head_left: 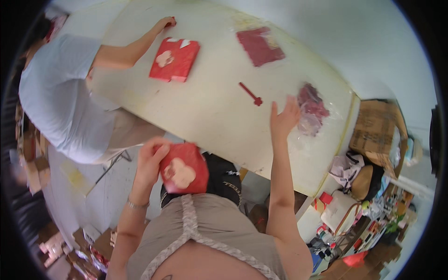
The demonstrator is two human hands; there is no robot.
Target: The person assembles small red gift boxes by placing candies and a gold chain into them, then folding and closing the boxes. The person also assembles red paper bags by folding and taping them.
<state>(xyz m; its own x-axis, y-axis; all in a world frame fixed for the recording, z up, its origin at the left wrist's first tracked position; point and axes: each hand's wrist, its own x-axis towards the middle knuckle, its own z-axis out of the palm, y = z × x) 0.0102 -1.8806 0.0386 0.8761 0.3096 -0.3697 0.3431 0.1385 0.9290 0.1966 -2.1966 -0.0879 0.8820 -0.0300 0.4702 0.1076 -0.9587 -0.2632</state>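
My left hand (151, 161) is closed on the edge of a flat red packet (196, 161) with a pale flower-shaped patch on its face. I hold the packet in front of my body, just off the near edge of the white table (210, 123). My right hand (285, 119) reaches over the table with fingers spread and nothing in it. Right beside its fingertips lies a clear plastic bag (313, 105) of dark red pieces; whether they touch is unclear. A dark red strip with a flower-shaped end (251, 94) lies left of that hand.
Across the table lie a dark red flat stack (260, 46) in clear plastic and a larger red packet (183, 60). At left a person in a light blue shirt (65, 93) leans in, a small red thing in their hand (164, 23). A cardboard box (375, 130) stands right.
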